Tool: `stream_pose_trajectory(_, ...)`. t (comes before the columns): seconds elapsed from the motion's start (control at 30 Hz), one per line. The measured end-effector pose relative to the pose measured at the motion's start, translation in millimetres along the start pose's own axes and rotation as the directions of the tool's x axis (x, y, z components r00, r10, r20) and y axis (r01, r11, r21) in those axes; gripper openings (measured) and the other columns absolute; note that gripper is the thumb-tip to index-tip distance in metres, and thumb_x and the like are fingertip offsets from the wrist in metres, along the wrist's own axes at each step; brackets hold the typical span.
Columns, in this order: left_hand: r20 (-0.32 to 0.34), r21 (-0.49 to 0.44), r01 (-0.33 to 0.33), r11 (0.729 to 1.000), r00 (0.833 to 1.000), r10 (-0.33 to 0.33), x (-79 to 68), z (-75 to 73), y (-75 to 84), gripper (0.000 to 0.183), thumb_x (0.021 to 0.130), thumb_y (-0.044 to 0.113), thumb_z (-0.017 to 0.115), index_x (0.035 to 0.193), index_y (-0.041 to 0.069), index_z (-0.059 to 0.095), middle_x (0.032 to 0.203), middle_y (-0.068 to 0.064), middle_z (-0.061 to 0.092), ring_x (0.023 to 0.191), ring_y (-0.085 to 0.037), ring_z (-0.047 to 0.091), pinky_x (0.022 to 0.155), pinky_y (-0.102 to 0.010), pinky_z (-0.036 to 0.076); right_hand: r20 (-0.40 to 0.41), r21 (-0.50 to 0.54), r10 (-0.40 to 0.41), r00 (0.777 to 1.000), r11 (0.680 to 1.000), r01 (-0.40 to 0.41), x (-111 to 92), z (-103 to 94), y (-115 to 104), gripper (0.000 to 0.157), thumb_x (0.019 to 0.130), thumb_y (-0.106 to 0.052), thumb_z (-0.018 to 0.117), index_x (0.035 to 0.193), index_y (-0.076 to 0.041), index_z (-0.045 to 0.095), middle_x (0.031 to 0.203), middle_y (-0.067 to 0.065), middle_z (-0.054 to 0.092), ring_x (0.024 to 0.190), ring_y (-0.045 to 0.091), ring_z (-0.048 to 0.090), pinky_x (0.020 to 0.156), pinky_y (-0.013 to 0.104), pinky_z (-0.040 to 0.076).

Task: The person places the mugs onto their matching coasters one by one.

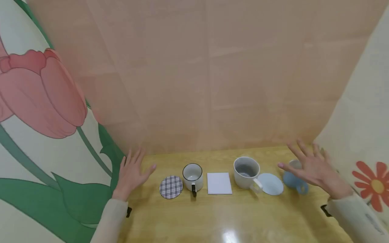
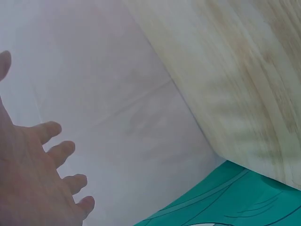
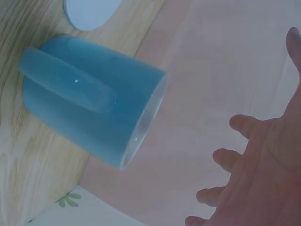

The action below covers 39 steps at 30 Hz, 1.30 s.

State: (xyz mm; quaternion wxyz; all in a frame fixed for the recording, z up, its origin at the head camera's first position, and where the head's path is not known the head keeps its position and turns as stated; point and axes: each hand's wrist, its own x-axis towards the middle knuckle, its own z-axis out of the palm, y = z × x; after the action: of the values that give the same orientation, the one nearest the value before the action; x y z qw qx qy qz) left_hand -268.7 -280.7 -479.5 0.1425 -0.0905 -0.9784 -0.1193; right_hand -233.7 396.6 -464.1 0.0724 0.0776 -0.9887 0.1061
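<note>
My left hand (image 1: 132,175) is held over the left end of the table with its fingers spread and nothing in it. To its right lie a round checked coaster (image 1: 171,187), a white mug with a black rim and handle (image 1: 193,178), and a square white coaster (image 1: 219,183). Farther right stand a larger white mug (image 1: 244,177) and a round pale blue coaster (image 1: 271,184). Spread and holding nothing, my right hand (image 1: 316,167) hovers above a blue mug (image 3: 94,94) and partly covers it in the head view.
The wooden table (image 1: 182,219) ends at a plain beige cloth (image 1: 206,84) at the back. A cloth with a large tulip (image 1: 45,91) borders the left side, and one with a red flower (image 1: 377,185) the right.
</note>
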Motion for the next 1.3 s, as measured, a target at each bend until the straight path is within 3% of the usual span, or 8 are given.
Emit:
stream_pose_trajectory(0.1, 0.004, 0.006, -0.005, 1.0, 1.0, 0.005, -4.7, 1.3, -1.9, 0.097, 0.097, 0.075, 0.056, 0.171, 0.018, 0.028, 0.176, -0.015, 0.028, 0.163, -0.051, 0.014, 0.128, -0.074, 0.013, -0.024, 0.024, -0.006, 1.0, 1.0, 0.006, -2, -1.1, -9, 0.103, 0.096, -0.072, 0.062, 0.173, -0.022, 0.016, 0.179, 0.023, 0.005, 0.153, 0.071, -0.002, 0.113, 0.091, -0.003)
stream_pose_trajectory(0.2, 0.001, -0.008, -0.015, 1.0, 1.0, 0.015, -8.0, 3.3, -2.1, 0.097, 0.097, 0.075, 0.056, 0.17, 0.015, 0.031, 0.176, -0.015, 0.029, 0.163, -0.05, 0.013, 0.128, -0.074, 0.012, -0.041, 0.057, -0.018, 0.999, 0.998, 0.02, -4, -1.2, -19, 0.102, 0.096, -0.069, 0.065, 0.173, -0.019, 0.02, 0.178, 0.023, 0.01, 0.155, 0.069, 0.0, 0.114, 0.09, 0.001)
stream_pose_trajectory(0.33, 0.012, -0.029, -0.029, 0.999, 1.0, 0.029, -13.3, 7.3, -1.8, 0.097, 0.098, 0.073, 0.057, 0.17, 0.014, 0.03, 0.177, -0.015, 0.027, 0.163, -0.051, 0.013, 0.127, -0.075, 0.014, -0.074, 0.044, -0.054, 0.996, 0.997, 0.058, -9, 2.9, -32, 0.1, 0.095, -0.068, 0.068, 0.168, -0.011, 0.032, 0.175, 0.027, 0.02, 0.15, 0.071, 0.02, 0.112, 0.086, 0.02)
stream_pose_trajectory(0.57, 0.045, -0.058, -0.015, 0.998, 0.999, 0.018, -25.4, 14.1, -3.6, 0.098, 0.099, 0.072, 0.056, 0.17, 0.011, 0.029, 0.177, -0.016, 0.027, 0.162, -0.052, 0.013, 0.128, -0.073, 0.017, -0.157, 0.122, -0.108, 0.982, 0.984, 0.128, -17, 10.5, -54, 0.085, 0.096, -0.056, 0.073, 0.16, -0.006, 0.046, 0.166, 0.03, 0.039, 0.142, 0.063, 0.039, 0.105, 0.083, 0.032)
stream_pose_trajectory(0.8, 0.05, -0.083, -0.017, 0.996, 0.999, 0.022, -31.7, 19.5, -2.9, 0.095, 0.1, 0.069, 0.058, 0.167, 0.007, 0.034, 0.174, -0.019, 0.033, 0.163, -0.05, 0.013, 0.131, -0.068, 0.016, -0.166, 0.246, -0.123, 0.978, 0.956, 0.162, -24, 9.2, -77, 0.075, 0.099, -0.047, 0.074, 0.158, -0.007, 0.049, 0.162, 0.026, 0.045, 0.142, 0.058, 0.044, 0.105, 0.077, 0.039)
stream_pose_trajectory(1.03, 0.012, -0.086, -0.051, 0.995, 0.999, 0.053, -34.1, 17.7, 3.3, 0.092, 0.098, 0.067, 0.061, 0.166, 0.009, 0.038, 0.171, -0.018, 0.038, 0.161, -0.051, 0.02, 0.13, -0.068, 0.018, -0.236, 0.269, -0.149, 0.96, 0.94, 0.212, -25, 7.8, -96, 0.071, 0.097, -0.041, 0.077, 0.155, -0.008, 0.053, 0.157, 0.021, 0.053, 0.138, 0.051, 0.052, 0.103, 0.069, 0.043)
stream_pose_trajectory(1.3, 0.021, -0.107, -0.06, 0.993, 0.998, 0.062, -43.7, 20.2, 7.3, 0.092, 0.099, 0.064, 0.062, 0.167, 0.009, 0.035, 0.173, -0.016, 0.034, 0.161, -0.051, 0.021, 0.13, -0.069, 0.017, -0.263, 0.326, -0.188, 0.946, 0.906, 0.271, -27, 15.6, -118, 0.065, 0.098, -0.035, 0.079, 0.152, -0.008, 0.055, 0.152, 0.021, 0.056, 0.136, 0.05, 0.054, 0.101, 0.071, 0.046)
